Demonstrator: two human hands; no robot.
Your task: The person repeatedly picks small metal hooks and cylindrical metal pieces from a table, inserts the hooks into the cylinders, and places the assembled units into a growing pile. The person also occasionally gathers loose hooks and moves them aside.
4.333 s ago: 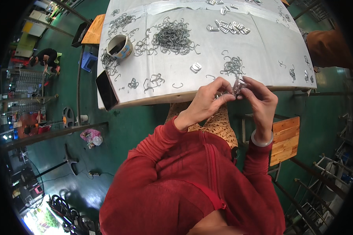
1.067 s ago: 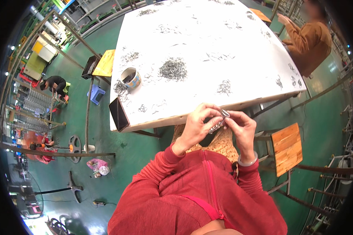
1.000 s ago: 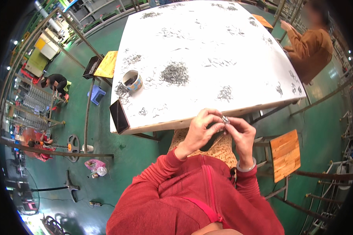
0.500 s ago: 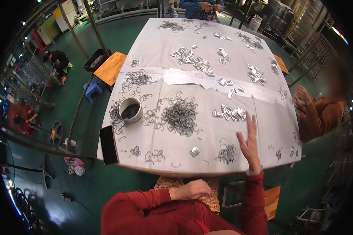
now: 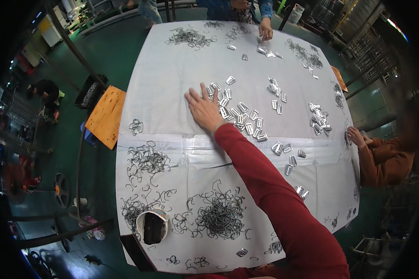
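With right hand (image 5: 203,108) splayed palm-down, gripping nothing visible, reaches across the white table (image 5: 163,88) to the left side of silver buckles (image 5: 242,108) scattered over its far half; seemingly at the reaching step, with any pick-up calling for curled fingers.

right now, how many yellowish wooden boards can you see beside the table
2: one wooden board by the left side of the table, a second board partly showing past its right edge. Others may be hidden.
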